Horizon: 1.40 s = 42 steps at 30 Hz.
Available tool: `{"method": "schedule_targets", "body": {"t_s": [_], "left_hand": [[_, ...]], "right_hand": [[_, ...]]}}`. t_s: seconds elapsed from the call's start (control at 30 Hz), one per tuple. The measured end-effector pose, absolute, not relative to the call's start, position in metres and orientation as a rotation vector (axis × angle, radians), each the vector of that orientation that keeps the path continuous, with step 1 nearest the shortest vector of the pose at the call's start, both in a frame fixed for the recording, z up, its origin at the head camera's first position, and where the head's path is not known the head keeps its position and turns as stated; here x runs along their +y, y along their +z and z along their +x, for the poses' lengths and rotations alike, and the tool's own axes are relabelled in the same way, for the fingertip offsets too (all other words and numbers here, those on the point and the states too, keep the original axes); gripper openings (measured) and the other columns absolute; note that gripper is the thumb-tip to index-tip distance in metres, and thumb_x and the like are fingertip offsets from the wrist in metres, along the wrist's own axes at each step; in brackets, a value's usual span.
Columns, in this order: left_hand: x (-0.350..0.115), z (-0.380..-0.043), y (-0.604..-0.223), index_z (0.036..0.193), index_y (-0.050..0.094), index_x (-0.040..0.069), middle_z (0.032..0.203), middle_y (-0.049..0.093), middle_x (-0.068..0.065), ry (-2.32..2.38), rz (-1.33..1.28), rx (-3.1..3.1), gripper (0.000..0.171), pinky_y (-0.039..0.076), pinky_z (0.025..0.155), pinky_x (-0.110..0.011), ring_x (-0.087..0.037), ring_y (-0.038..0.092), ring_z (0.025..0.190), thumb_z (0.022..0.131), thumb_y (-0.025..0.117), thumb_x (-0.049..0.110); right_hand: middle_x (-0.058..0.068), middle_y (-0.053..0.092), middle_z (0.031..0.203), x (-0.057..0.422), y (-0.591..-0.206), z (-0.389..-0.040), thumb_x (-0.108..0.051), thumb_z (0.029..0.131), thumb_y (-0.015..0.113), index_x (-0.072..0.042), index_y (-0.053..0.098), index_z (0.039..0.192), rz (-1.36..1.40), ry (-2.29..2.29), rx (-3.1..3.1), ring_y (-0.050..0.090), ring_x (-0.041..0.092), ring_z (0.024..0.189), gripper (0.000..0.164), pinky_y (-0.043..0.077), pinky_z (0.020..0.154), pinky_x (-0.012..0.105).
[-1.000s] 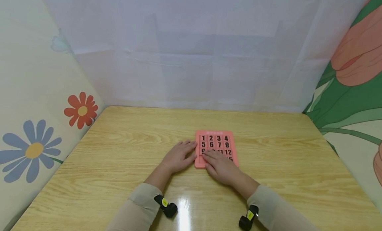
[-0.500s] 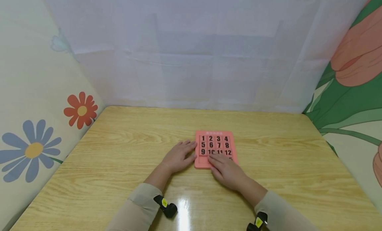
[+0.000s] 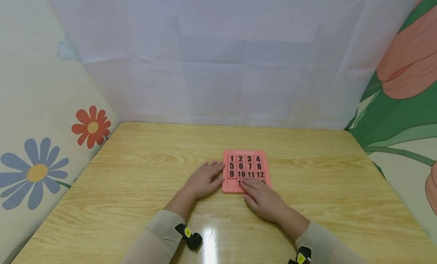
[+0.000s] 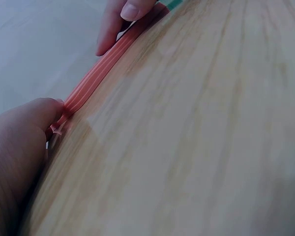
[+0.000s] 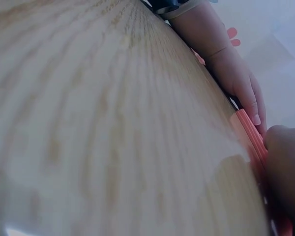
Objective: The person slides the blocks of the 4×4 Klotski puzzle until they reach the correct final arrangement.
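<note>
A pink sliding number puzzle [image 3: 226,180] lies flat on the wooden table, its rows from 1 to 12 readable. Its bottom-left cell holds no tile, and the rest of the bottom row is partly covered. My left hand [image 3: 202,179] rests on the table with fingertips and thumb against the puzzle's left edge. My right hand [image 3: 265,199] lies over the lower right part, fingertips touching the bottom-row tiles. In the left wrist view the puzzle's side [image 4: 104,71] shows between the two hands. In the right wrist view my right hand [image 5: 289,162] hides part of the puzzle.
The wooden table [image 3: 143,150] reaches back to a white cloth [image 3: 218,66]. Flower-printed panels [image 3: 37,104] stand at left and right. A small black camera [image 3: 191,237] is strapped at my left wrist, another [image 3: 302,254] at my right.
My right hand has slid right and toward me across the puzzle, uncovering the 9, 10 and 11 and part of a bottom-row tile. My left hand stays at the left edge.
</note>
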<state>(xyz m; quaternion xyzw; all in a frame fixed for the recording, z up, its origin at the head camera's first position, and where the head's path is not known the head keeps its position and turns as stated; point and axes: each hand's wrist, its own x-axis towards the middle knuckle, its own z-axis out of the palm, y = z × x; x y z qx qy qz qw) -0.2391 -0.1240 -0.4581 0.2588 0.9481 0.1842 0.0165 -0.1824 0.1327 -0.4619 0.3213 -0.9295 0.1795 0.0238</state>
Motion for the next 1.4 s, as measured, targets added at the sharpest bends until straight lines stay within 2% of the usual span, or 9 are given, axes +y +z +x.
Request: {"method": "schedule_targets", "body": {"t_s": [0.2, 1.07, 1.4], "left_hand": [[-0.124, -0.238, -0.458, 0.149, 0.041, 0.009, 0.154, 0.043, -0.007, 0.584, 0.808, 2.954, 0.057, 0.021, 0.125, -0.047, -0.030, 0.034, 0.146, 0.101, 0.047, 0.039], [-0.123, -0.235, -0.456, 0.149, 0.041, 0.009, 0.154, 0.043, -0.006, 0.597, 0.799, 2.946, 0.057, 0.020, 0.125, -0.046, -0.029, 0.033, 0.147, 0.101, 0.048, 0.039], [-0.123, -0.236, -0.455, 0.149, 0.041, 0.010, 0.154, 0.043, -0.006, 0.599, 0.784, 2.951, 0.057, 0.020, 0.125, -0.045, -0.029, 0.033, 0.147, 0.101, 0.048, 0.040]], "right_hand": [[0.008, 0.048, 0.150, 0.127, -0.461, -0.182, -0.030, 0.100, 0.051, -0.010, 0.050, 0.143, 1.025, 0.565, -2.848, 0.043, 0.028, 0.141, 0.048, 0.034, 0.119, 0.047], [0.008, 0.043, 0.154, 0.107, -0.459, -0.182, -0.030, 0.101, 0.047, -0.009, 0.047, 0.146, 1.071, 0.582, -2.895, 0.038, 0.027, 0.144, 0.049, 0.031, 0.121, 0.045], [0.008, 0.047, 0.151, 0.116, -0.463, -0.181, -0.028, 0.100, 0.051, -0.009, 0.050, 0.144, 1.014, 0.605, -2.830, 0.042, 0.028, 0.142, 0.048, 0.033, 0.119, 0.046]]}}
